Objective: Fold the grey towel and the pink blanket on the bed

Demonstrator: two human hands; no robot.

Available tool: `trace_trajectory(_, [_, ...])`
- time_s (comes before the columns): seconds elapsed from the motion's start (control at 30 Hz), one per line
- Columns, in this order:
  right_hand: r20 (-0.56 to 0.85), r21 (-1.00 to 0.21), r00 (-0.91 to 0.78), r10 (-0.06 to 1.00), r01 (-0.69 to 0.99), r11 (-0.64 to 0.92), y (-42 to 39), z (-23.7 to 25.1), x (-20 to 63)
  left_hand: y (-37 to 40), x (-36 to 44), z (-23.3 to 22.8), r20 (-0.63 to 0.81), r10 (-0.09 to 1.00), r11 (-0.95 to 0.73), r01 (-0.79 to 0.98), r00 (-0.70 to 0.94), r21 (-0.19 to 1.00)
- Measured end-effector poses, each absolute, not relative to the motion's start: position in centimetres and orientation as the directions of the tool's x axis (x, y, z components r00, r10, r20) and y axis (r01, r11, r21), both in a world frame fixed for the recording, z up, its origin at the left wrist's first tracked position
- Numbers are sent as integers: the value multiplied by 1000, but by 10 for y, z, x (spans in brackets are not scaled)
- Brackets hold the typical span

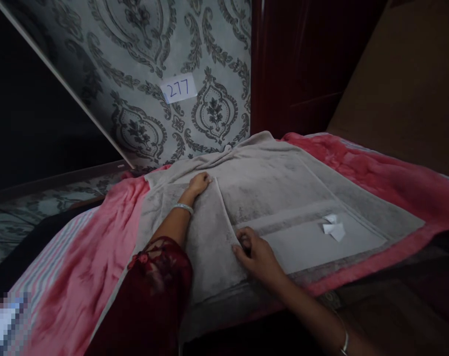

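A grey towel (283,198) lies spread on a bed covered by a pink blanket (376,168), and both hands rest on it along one folded edge. That fold edge (224,212) runs from the far side of the bed back towards the person, tilting slightly to the right as it comes near, so the flap's long axis lies roughly in line with the person's view. The left hand (199,184) sits at the far end of the fold, palm down and flat, fingers extended and pressing the cloth without closing on anything; its forearm reaches forward, with a bangle (183,208) at the wrist and a dark red lace sleeve (157,277) above. The right hand (259,257) is at the near end, much closer to the body, its fingers (242,242) curled and pinching the towel's edge at the fold. A small white tag (333,227) lies on the towel just right of the right hand. On the patterned wall behind is a paper label (179,88) reading 277.
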State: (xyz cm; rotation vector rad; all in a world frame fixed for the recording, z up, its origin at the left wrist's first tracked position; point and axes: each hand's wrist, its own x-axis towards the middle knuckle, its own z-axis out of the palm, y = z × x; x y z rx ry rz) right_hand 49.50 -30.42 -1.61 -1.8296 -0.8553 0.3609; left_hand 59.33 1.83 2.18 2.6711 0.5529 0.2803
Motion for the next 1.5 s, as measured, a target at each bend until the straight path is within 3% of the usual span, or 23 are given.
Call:
trace_trajectory(0.27, [197,-847,627,754,496,-191,-314,-20,489,21,599,20,127,375,-842,280,918,461])
trace_trajectory(0.5, [73,-732,587,806,581,-357,-318,-22,488,17,599,19,78,312,-846,240,947,476])
trace_trajectory(0.63, [58,-614,562,825,672,-414,-325,-7,493,25,598,35,34,269,-850,221,963,479])
trace_trajectory(0.7, [114,-533,558,822,733,-423,-325,7,497,28,597,44,49,274,-858,221,960,463])
trace_trajectory(0.8, [282,-446,464,840,838,-313,-312,25,500,26,594,47,99,296,-882,232,950,411])
trace_trajectory(0.87, [332,-404,304,893,901,-156,-299,25,499,16,590,40,101,274,-900,218,956,377])
trace_trajectory(1.0, [217,-415,44,975,908,51,-282,-2,490,-7,579,14,74,196,-939,165,978,301])
trace_trajectory(1.13, [184,-440,46,982,897,41,-284,-21,487,-14,573,2,29,148,-974,140,989,175])
trace_trajectory(1.27, [178,-444,44,983,895,40,-288,-16,486,-12,573,5,-2,158,-979,157,987,132])
trace_trajectory(1.5, [40,-406,-2,999,914,18,-291,-5,483,-24,567,23,-51,175,-979,179,983,94])
